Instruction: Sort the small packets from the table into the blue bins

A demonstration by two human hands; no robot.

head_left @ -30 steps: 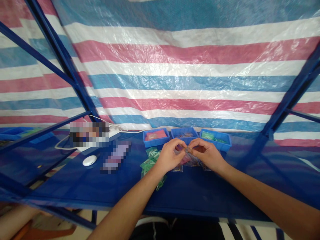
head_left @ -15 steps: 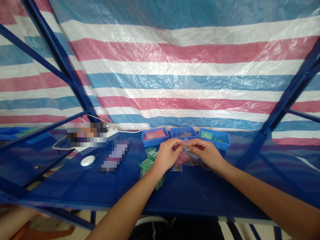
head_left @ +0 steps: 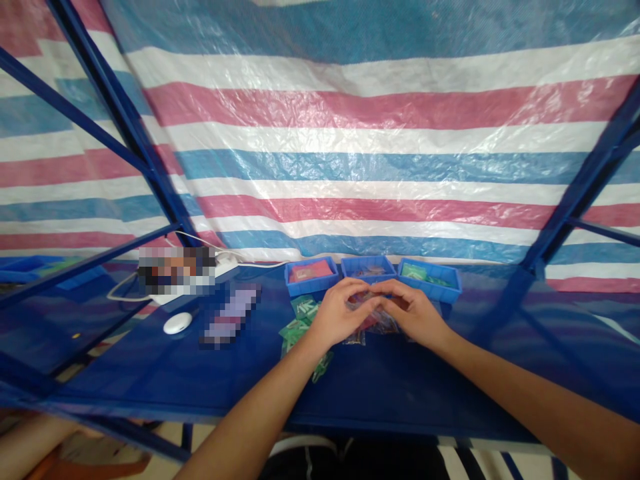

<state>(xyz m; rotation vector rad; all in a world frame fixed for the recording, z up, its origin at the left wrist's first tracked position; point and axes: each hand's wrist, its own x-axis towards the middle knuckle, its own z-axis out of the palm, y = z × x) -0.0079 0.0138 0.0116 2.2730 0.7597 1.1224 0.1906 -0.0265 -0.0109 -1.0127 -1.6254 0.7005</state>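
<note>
My left hand (head_left: 345, 312) and my right hand (head_left: 410, 310) meet at the fingertips over a pile of clear plastic bags (head_left: 383, 321) on the blue table. Both hands are closed in a pinch on a clear plastic bag, which their fingers partly cover. Small dark parts show inside a bag (head_left: 355, 335) below my left hand. To the left of that hand lie several green packets (head_left: 295, 330) with pale pieces in them. Just beyond my hands stand three blue bins: one with a pink bag (head_left: 313, 269), one with clear bags (head_left: 369, 270), one with green packets (head_left: 425, 275).
On the left of the table (head_left: 420, 393) are a white round case (head_left: 177, 323), a blurred purple item (head_left: 233, 313) and a white power strip (head_left: 220, 270) with cables. Another person's arm (head_left: 35, 437) is at the lower left. Blue frame posts (head_left: 565, 193) stand either side.
My fingertips have closed in together, and the thumbs now meet over the bag. The pink piece seen between my hands is more covered. The view has shifted slightly.
</note>
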